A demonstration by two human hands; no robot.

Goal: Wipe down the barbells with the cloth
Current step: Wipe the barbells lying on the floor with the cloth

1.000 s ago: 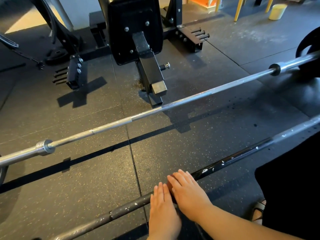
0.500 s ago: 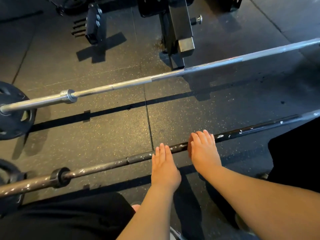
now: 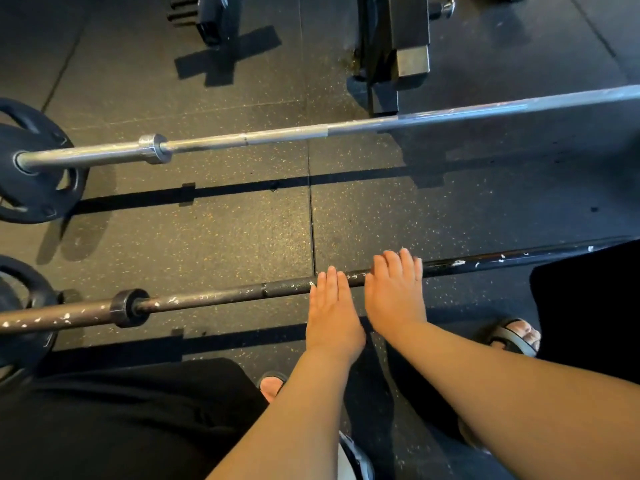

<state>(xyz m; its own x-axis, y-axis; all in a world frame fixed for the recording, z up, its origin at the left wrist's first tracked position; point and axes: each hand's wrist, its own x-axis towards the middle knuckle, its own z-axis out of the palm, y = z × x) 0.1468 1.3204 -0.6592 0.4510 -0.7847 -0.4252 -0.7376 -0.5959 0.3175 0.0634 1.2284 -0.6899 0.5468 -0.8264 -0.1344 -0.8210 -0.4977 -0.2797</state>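
Black steel barbell [image 3: 214, 297] lies across the rubber floor [image 3: 225, 237] right in front of the person, with its left end running through a collar [image 3: 126, 308] into a plate [image 3: 24, 282]. The finish is chipped, with pale flecks all along the shaft. Left hand [image 3: 334, 313] and right hand [image 3: 394, 299] sit side by side on the shaft, near its middle. Fingers on both are straight and pressed together, laid over the top of the bar, not wrapped round it; thumbs not clear. No cloth shows in either hand or anywhere in view, so wiping likely not started.

Chrome barbell [image 3: 381, 124] lies parallel, well apart, farther out, its left end in another plate [image 3: 34, 202]. Bench base [image 3: 398, 46] sits just behind it.

Handling guess: rigid, heavy, not fragile. Loaded on plates, it can probably roll if pushed sideways. Knurled section by the left hand should give friction; smooth stretches are slicker. Best to steady the shaft with one hand and run the cloth along it with the other, no lifting needed.
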